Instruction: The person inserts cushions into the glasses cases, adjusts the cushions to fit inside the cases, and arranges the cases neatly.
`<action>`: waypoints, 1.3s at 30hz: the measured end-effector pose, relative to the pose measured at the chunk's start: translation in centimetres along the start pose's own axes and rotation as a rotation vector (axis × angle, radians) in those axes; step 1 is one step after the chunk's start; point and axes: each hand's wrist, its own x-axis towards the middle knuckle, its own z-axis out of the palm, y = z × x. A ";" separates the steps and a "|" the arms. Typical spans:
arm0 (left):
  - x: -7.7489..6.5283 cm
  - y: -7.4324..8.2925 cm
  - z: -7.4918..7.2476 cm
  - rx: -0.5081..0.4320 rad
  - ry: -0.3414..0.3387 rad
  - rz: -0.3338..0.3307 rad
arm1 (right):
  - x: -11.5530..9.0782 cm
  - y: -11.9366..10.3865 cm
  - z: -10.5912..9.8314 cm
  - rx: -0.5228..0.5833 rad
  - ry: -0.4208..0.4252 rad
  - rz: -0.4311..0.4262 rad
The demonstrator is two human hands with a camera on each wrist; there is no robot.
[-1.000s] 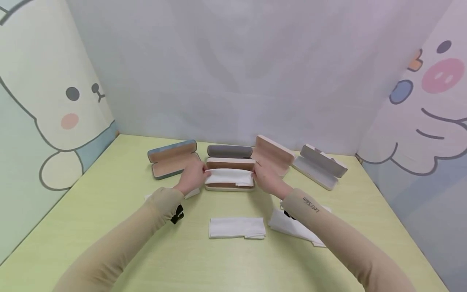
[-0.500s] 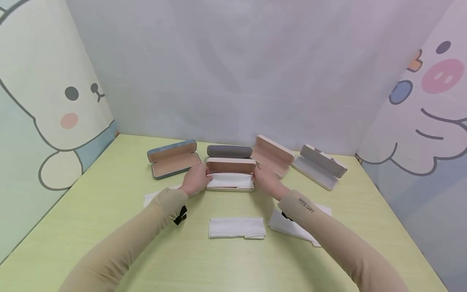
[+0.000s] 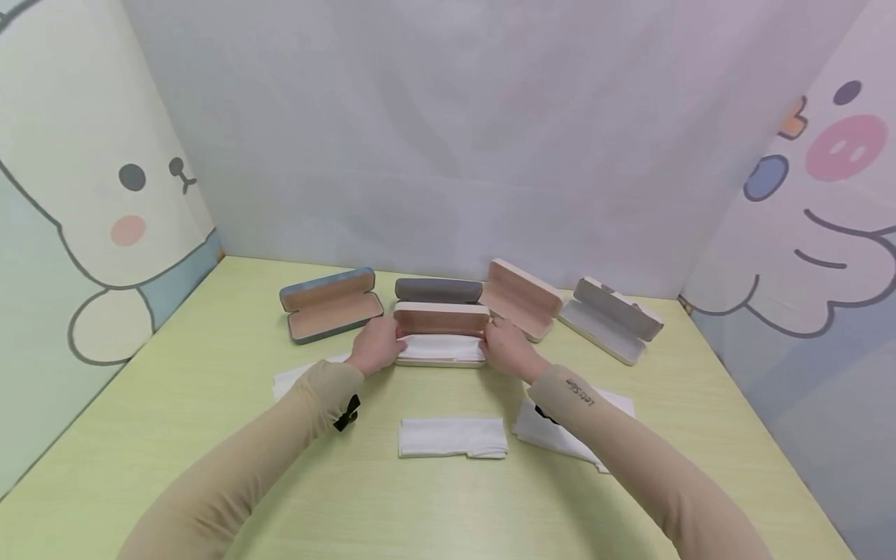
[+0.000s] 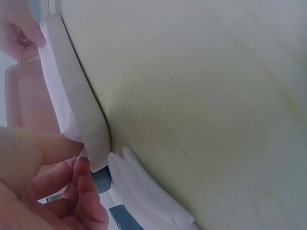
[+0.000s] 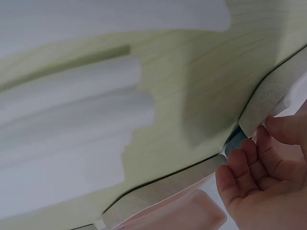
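White cloth (image 3: pixel 442 347), lowered into case (image 3: pixel 442 322), nearly seated | we firmly pinch its ends: left hand (image 3: pixel 376 344), nine o'clock; right hand (image 3: pixel 513 351), three

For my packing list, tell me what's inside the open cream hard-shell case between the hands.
A folded white cloth, brown lining behind it; whatever lies beneath the cloth is hidden.
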 end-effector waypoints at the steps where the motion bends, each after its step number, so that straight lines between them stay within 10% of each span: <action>1: 0.0 0.0 0.0 0.000 -0.001 -0.003 | 0.0 0.0 0.0 0.001 -0.003 0.001; 39: -0.2 -0.9 -0.6 -0.045 0.050 0.036 | 0.2 0.1 0.1 0.048 -0.085 0.095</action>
